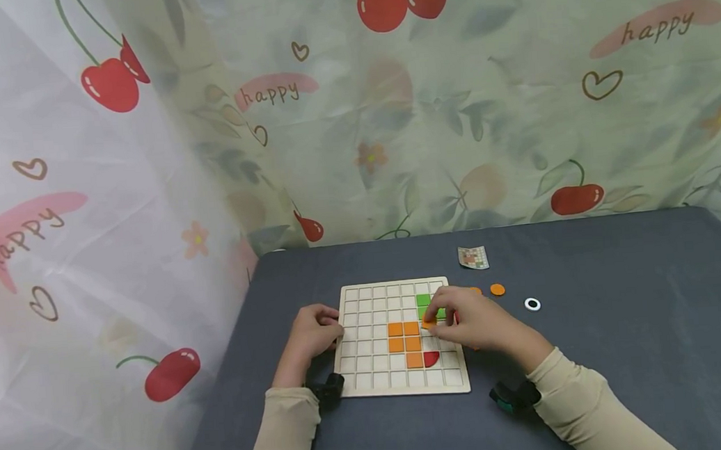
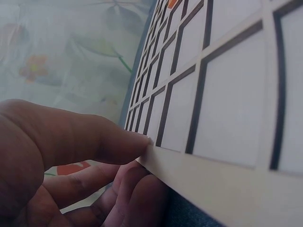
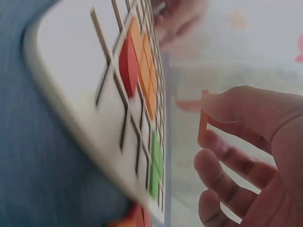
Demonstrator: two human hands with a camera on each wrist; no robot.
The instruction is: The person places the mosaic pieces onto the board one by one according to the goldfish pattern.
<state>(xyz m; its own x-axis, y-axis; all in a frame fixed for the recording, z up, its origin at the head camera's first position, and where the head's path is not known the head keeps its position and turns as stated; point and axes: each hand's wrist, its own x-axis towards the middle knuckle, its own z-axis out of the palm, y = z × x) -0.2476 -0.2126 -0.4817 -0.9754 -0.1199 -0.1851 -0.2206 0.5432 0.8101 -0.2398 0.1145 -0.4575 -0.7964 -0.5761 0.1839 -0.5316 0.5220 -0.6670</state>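
Observation:
A pale board (image 1: 361, 322) divided into square cells lies on the dark table. My left hand (image 1: 314, 331) holds its left edge, the thumb on the rim and the other fingers curled at the side in the left wrist view. With thumb and index finger, my right hand (image 1: 473, 315) pinches an orange tile (image 3: 203, 118) above the board's right part. Several orange square tiles (image 1: 397, 344) fill cells near the middle. A red rounded tile (image 1: 431, 359) sits at their lower right. Green tiles (image 1: 423, 299) lie farther back, partly hidden by the right hand.
An orange round piece (image 1: 497, 289) and a white ring (image 1: 532, 304) with a dark centre lie right of the board. A small printed card (image 1: 473, 257) is behind them. Other pieces are partly hidden near the right hand. Patterned cloth (image 1: 341, 129) hangs behind the table.

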